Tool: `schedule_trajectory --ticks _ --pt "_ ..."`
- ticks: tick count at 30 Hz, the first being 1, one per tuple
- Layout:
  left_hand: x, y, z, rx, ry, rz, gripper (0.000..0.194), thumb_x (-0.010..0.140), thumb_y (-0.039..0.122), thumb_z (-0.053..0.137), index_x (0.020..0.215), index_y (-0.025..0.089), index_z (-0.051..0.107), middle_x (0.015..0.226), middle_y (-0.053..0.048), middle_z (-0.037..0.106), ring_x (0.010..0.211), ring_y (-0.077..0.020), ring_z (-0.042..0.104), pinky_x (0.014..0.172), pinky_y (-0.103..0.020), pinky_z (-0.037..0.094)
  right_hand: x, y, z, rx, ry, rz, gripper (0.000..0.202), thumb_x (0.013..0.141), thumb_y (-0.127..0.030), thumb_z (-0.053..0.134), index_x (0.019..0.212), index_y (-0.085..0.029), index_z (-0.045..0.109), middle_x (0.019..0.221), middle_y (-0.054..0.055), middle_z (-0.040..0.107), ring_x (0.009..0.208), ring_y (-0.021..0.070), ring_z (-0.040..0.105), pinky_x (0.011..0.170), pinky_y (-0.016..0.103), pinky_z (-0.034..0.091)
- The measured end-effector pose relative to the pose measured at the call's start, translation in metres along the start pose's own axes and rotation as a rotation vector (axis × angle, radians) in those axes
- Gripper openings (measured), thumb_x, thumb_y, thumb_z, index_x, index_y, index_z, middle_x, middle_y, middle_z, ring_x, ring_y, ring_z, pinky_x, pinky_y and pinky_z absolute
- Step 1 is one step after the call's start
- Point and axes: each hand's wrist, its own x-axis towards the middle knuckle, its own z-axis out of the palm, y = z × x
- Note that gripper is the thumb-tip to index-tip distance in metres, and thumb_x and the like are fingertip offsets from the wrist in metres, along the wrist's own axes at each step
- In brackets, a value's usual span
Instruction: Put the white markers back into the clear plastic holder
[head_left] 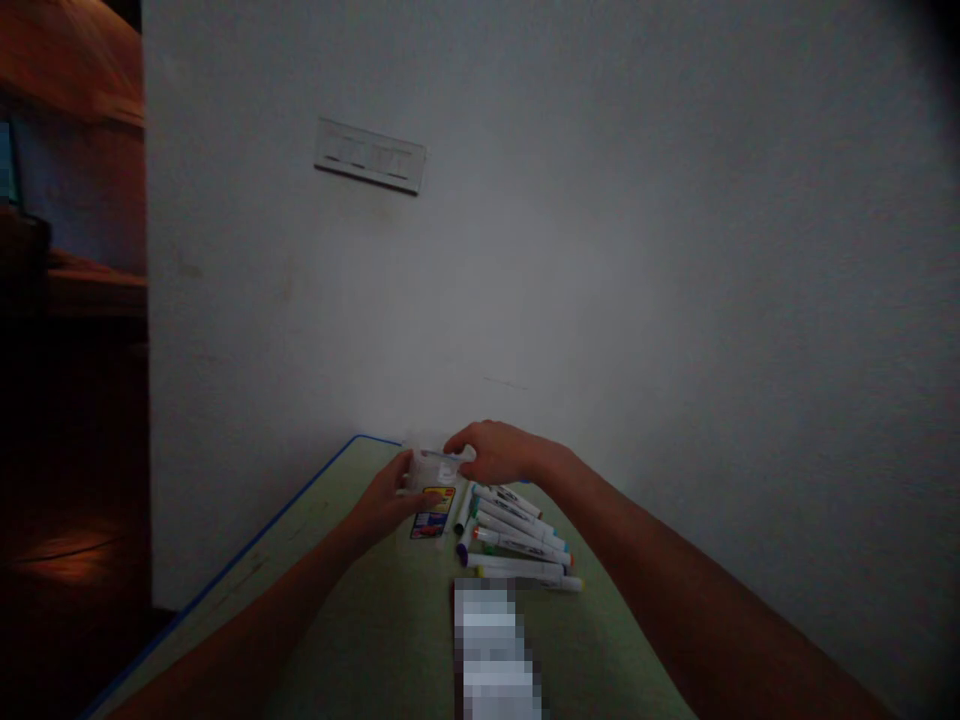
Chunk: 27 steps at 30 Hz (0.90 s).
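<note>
A clear plastic case [435, 472] with a colourful label [433, 513] is near the far end of the table. My left hand [391, 500] grips its left side, thumb across the front by the label. At the upper right edge of the case, the fingers of my right hand [496, 452] are pinched on its rim or flap; whether they also hold something small is hard to see. Just below my right hand lies a loose group of white markers [517, 540] with caps of several colours, including yellow, orange, teal and purple.
The green table [330, 610] has a blue edge [262, 530] and meets a pale wall [525, 250]. A clear plate [371, 157] is fixed on the wall. A pixelated rectangular item [495, 650] lies at the table's near side. A dark room opens at left.
</note>
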Motion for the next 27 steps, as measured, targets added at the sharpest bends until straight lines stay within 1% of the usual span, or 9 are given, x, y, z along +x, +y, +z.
schedule_trajectory --ticks 2,4,10,14,17,21,23,24,27 --pt "0.0 -0.001 0.0 -0.004 -0.018 0.021 0.048 0.061 0.027 0.066 0.105 0.015 0.048 0.103 -0.009 0.061 0.09 -0.025 0.06 0.075 -0.037 0.048 0.012 -0.008 0.0 -0.074 -0.206 0.034 0.034 0.063 -0.019 0.052 0.094 -0.015 0.065 0.083 0.008 0.067 0.068 0.0171 0.06 0.055 0.023 0.041" --pt "0.001 -0.001 0.0 -0.01 -0.028 0.036 0.048 0.061 0.026 0.066 0.104 0.016 0.049 0.104 -0.009 0.061 0.09 -0.0244 0.059 0.075 -0.037 0.048 0.019 -0.009 0.003 -0.071 -0.297 0.061 0.029 0.062 -0.019 0.052 0.087 -0.012 0.067 0.074 0.009 0.067 0.058 0.0154 0.058 0.046 0.021 0.038" --pt "0.002 0.003 0.002 0.0 -0.019 0.024 0.043 0.061 0.025 0.065 0.1 0.014 0.05 0.099 -0.008 0.062 0.086 -0.0241 0.06 0.073 -0.037 0.048 0.019 0.006 0.008 0.131 -0.231 0.059 0.018 0.06 -0.013 0.056 0.075 -0.011 0.066 0.056 0.001 0.06 0.045 0.0086 0.052 0.042 0.016 0.037" --pt "0.001 0.008 0.003 0.024 -0.009 0.001 0.048 0.058 0.028 0.066 0.101 0.014 0.05 0.103 -0.01 0.061 0.089 -0.0262 0.059 0.075 -0.039 0.047 0.018 0.01 -0.001 0.279 -0.144 0.071 0.013 0.059 -0.008 0.058 0.07 -0.009 0.064 0.053 0.0 0.057 0.044 0.0073 0.051 0.043 0.016 0.039" --pt "0.0 0.007 0.002 0.063 -0.005 -0.001 0.048 0.059 0.029 0.066 0.101 0.015 0.05 0.103 -0.01 0.062 0.09 -0.0261 0.06 0.078 -0.041 0.046 0.013 0.012 -0.02 0.376 0.026 0.07 0.01 0.06 -0.003 0.053 0.062 -0.008 0.062 0.045 -0.002 0.053 0.042 0.0062 0.05 0.043 0.016 0.039" --pt "0.0 0.004 0.0 0.102 0.022 -0.001 0.049 0.059 0.033 0.066 0.102 0.015 0.05 0.104 -0.01 0.062 0.09 -0.0262 0.06 0.079 -0.042 0.045 -0.018 0.035 -0.034 0.581 0.504 0.144 0.006 0.062 -0.009 0.056 0.058 -0.01 0.06 0.042 -0.003 0.052 0.039 0.0061 0.048 0.042 0.018 0.04" --pt "0.0 0.004 0.0 0.095 0.055 -0.022 0.052 0.057 0.035 0.068 0.102 0.015 0.051 0.103 -0.01 0.062 0.09 -0.027 0.06 0.078 -0.042 0.046 -0.045 0.057 -0.019 0.691 0.791 0.222 0.009 0.061 -0.02 0.061 0.06 -0.011 0.061 0.045 -0.002 0.055 0.041 0.0074 0.05 0.043 0.02 0.042" --pt "0.0 0.004 0.0 0.089 0.064 -0.032 0.054 0.055 0.036 0.069 0.102 0.014 0.051 0.102 -0.011 0.063 0.09 -0.0275 0.06 0.077 -0.042 0.046 -0.059 0.07 -0.005 0.754 0.889 0.295 0.013 0.06 -0.024 0.062 0.06 -0.011 0.06 0.046 -0.001 0.056 0.042 0.0085 0.051 0.044 0.021 0.044" --pt "0.001 0.003 0.0 0.093 0.051 -0.039 0.057 0.054 0.038 0.07 0.103 0.015 0.051 0.101 -0.01 0.063 0.09 -0.028 0.06 0.077 -0.042 0.047 -0.096 0.109 0.059 0.914 0.971 0.587 0.019 0.05 -0.027 0.067 0.059 -0.012 0.059 0.047 0.001 0.058 0.044 0.0121 0.055 0.047 0.025 0.048"
